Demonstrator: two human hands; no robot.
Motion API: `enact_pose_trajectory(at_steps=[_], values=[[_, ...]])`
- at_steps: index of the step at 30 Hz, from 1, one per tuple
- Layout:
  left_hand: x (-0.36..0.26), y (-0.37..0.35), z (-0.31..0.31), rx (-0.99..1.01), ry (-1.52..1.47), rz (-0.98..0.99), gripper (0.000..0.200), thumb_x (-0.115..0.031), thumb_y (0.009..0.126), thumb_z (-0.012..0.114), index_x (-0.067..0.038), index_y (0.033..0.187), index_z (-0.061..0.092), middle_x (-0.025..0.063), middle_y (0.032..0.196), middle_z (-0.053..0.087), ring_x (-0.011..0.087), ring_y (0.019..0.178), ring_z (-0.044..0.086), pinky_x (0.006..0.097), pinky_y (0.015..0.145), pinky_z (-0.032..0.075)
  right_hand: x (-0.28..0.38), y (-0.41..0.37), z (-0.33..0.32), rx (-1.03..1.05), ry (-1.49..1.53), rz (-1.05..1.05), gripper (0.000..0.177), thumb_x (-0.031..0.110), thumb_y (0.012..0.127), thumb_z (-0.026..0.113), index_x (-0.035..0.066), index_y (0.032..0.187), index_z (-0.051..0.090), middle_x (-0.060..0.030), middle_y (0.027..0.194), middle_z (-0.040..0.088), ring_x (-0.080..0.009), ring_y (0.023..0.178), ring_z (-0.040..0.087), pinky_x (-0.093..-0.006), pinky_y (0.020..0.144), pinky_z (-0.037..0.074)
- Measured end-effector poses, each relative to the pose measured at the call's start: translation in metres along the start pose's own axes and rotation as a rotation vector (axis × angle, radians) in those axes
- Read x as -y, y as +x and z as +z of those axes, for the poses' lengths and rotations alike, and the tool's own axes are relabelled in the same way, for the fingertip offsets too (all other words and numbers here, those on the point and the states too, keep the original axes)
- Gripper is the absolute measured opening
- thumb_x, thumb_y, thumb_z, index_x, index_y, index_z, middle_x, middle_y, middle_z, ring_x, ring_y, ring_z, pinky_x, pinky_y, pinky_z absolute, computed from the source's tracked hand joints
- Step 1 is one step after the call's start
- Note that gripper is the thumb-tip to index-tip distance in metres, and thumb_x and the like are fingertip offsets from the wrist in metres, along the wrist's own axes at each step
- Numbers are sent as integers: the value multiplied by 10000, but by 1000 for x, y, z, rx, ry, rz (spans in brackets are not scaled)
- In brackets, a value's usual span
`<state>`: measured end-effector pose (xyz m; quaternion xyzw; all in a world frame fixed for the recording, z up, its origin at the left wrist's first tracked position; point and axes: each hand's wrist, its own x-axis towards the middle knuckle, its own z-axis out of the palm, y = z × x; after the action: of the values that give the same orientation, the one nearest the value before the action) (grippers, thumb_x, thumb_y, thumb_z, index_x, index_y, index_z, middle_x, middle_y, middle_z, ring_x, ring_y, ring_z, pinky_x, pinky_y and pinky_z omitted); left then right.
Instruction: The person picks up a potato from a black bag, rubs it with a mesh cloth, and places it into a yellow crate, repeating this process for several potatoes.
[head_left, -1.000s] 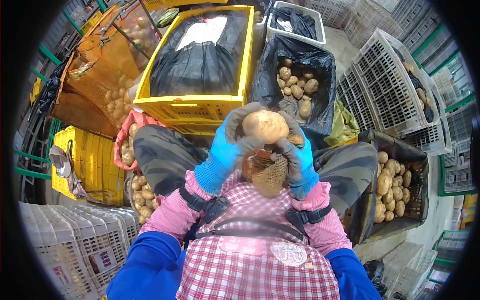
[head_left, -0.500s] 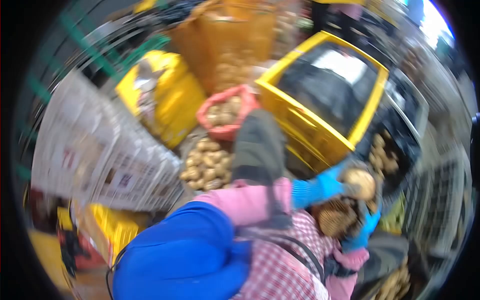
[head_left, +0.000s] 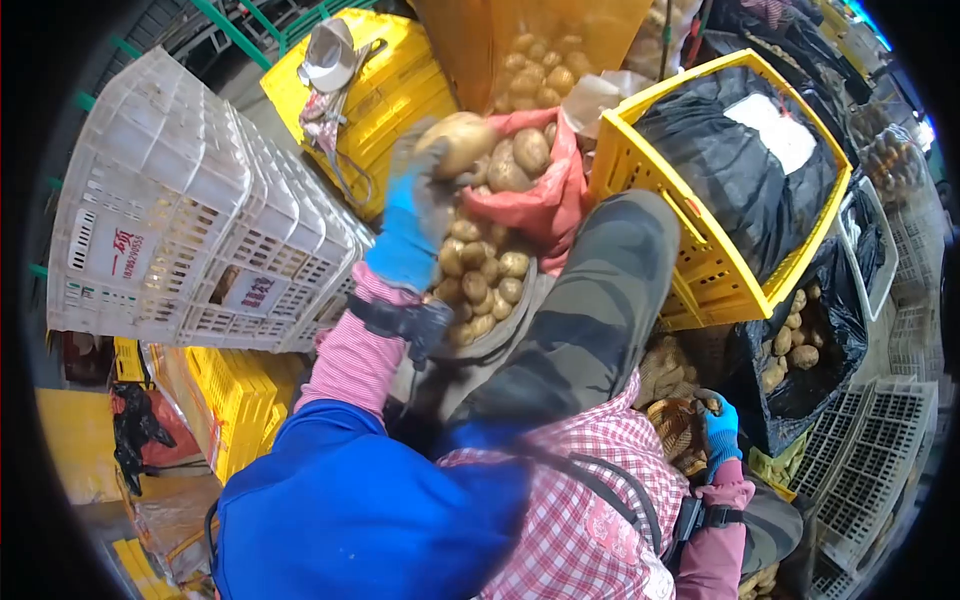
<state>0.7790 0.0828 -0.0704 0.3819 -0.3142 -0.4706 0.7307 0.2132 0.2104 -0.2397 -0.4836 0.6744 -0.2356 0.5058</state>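
Observation:
My left hand (head_left: 412, 205), in a blue and grey work glove, is closed round a large potato (head_left: 458, 143), slightly smeared by motion. It is held at the left side of a red sack (head_left: 560, 190) filled with potatoes (head_left: 531, 152). Smaller potatoes (head_left: 482, 283) fill a round container just below. Low on the right, my right hand (head_left: 720, 428) wears the same kind of glove. Its fingers curl at the edge of a brown woven basket (head_left: 678, 432) by my lap; the grip is partly hidden.
White crates (head_left: 200, 200) are stacked at left. A yellow crate (head_left: 690, 235) with black plastic stands right of my knee. Beyond it, a black bag (head_left: 830, 330) contains potatoes. A cap (head_left: 328, 55) rests on yellow crates (head_left: 400, 80). Grey crates (head_left: 865, 450) lie at far right.
My left hand has swung from the right side over to the red sack, carrying the large potato. My right hand has stayed low at the right, beside the woven basket. The view has shifted.

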Motion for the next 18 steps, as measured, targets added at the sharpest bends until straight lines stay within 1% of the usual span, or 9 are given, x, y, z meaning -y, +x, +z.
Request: enact_pose_trajectory(at_steps=[2,3,6,8,11,13,15,17,18], values=[[7,-8,-37,-189,46,0,490,-121,951,608,-50,1388,398,201,1232,595,317,1050,655,395,759,619,-29,11,-5,42,-153,-20,217,8,907,662,6,1120,702,-49,1029,731,-139,944,649,-282,881,507],[17,-12,-60,-219,70,-80,481,-128,954,603,-55,1390,413,184,1249,595,300,1028,659,376,738,610,-38,15,-10,71,-285,14,239,-14,891,635,30,1113,712,-87,1040,742,-134,971,659,-282,906,501],[44,-38,-104,-297,93,-289,459,-133,955,598,-65,1386,454,139,1284,596,253,986,666,323,674,587,-67,24,-21,153,-521,-79,278,-16,873,606,68,1110,725,-121,980,747,-146,928,685,-286,869,513],[61,-53,-135,-305,119,-469,459,-119,947,604,-72,1382,463,127,1278,596,254,1003,660,326,682,588,-79,29,-20,147,-587,12,291,-6,867,594,83,1108,731,-138,945,746,-169,898,702,-299,840,524],[74,-89,-152,-426,341,-499,458,-105,935,614,-68,1369,473,124,1249,603,249,1013,657,326,687,587,-111,40,-26,171,-576,76,297,11,867,589,102,1107,739,-142,905,749,-189,861,718,-317,808,535],[77,-117,-168,-389,322,-531,469,-91,922,629,-66,1364,475,125,1239,602,245,1027,651,322,688,583,-164,56,-37,170,-553,91,301,18,880,580,97,1123,739,-138,953,757,-177,898,715,-314,837,534],[87,-144,-200,-372,360,-605,495,-79,890,676,-71,1349,491,112,1175,636,222,976,668,301,676,576,-152,50,-29,173,-477,73,300,18,890,575,86,1135,735,-134,999,757,-173,941,709,-306,866,526],[91,-165,-223,-321,487,-650,552,-68,859,708,-76,1363,484,124,1152,645,223,871,689,289,559,564,-114,46,-19,197,-520,94,283,33,916,593,72,1164,723,-121,1074,754,-176,1013,696,-294,912,511],[94,-176,-233,-293,550,-671,581,-62,843,724,-78,1370,480,131,1141,650,224,819,699,282,501,558,-102,45,-13,206,-504,113,292,13,928,550,51,1165,718,-112,1089,747,-177,1033,682,-297,933,503]])
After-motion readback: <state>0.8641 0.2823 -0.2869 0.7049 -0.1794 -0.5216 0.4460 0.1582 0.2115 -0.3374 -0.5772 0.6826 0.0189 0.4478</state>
